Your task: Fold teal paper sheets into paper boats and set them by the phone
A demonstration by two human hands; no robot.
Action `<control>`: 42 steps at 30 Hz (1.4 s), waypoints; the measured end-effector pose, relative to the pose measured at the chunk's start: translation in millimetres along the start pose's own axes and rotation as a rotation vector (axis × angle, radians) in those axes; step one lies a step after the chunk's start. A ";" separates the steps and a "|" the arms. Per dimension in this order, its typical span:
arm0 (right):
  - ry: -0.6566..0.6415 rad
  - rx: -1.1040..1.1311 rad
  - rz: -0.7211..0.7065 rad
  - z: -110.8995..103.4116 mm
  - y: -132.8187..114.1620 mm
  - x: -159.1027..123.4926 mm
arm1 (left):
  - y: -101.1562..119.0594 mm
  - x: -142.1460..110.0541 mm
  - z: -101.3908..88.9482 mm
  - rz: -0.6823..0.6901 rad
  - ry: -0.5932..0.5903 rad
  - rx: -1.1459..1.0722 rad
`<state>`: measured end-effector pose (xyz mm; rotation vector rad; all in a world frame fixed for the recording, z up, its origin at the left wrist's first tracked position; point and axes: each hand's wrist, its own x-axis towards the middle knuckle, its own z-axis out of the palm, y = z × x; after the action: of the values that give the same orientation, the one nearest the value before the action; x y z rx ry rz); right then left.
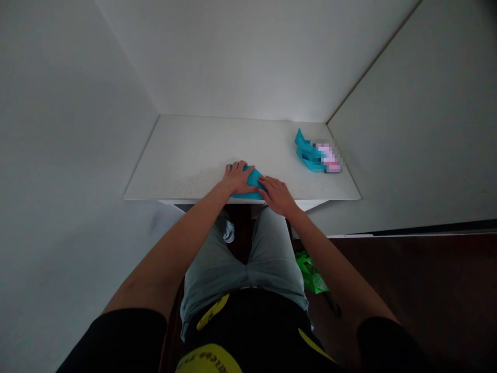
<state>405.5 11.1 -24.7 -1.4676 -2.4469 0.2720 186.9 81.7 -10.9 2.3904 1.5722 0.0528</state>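
A blue folded sheet [254, 177], paper or thin plastic, lies at the front edge of the white shelf, partly covered by both hands. My left hand [236, 178] rests flat on its left side, fingers spread and pointing away from me. On its right edge lies my right hand [276, 194], fingers stretched out toward the left. Neither hand wraps around anything. Farther back on the right sits a crumpled blue piece [306, 155] beside a pink item [329, 155] that is blurred out.
The white shelf [186, 155] is set between a left wall [77, 129], a back wall and a right panel [419, 129]. Below, a bright green bag [310, 272] stands on the dark floor [427, 280] to the right of my legs.
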 end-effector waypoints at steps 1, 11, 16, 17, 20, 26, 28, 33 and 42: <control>-0.005 -0.004 -0.018 3.8 0.2 5.4 | -1.7 0.7 -1.7 -0.012 0.013 0.000; 0.051 -0.019 -0.086 19.2 6.2 5.4 | -45.6 1.5 -24.9 -0.355 0.117 -0.292; 0.062 -0.011 -0.100 18.4 5.4 5.9 | -37.8 3.0 -35.2 -0.280 0.115 -0.567; 0.058 -0.006 -0.097 17.9 5.3 6.0 | -33.1 0.2 -33.2 -0.214 0.080 -0.627; 0.033 0.014 -0.071 16.4 5.2 6.9 | -17.8 -12.9 -17.8 0.010 -0.016 -0.644; -0.006 0.003 -0.047 17.4 6.6 8.9 | -4.8 -36.7 23.8 0.179 0.140 -0.165; -0.009 -0.008 -0.048 18.4 6.9 8.7 | -6.4 -41.9 29.2 0.188 0.143 -0.112; -0.030 -0.019 -0.101 18.1 12.6 7.9 | -23.4 -62.5 27.2 0.284 0.154 -0.129; -0.175 0.019 -0.166 1.7 36.7 24.8 | -48.6 -69.3 15.1 0.289 0.141 -0.329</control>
<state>424.4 50.1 -33.8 -1.2717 -2.6777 0.4025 117.9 33.7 -29.1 2.3645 1.1495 0.5068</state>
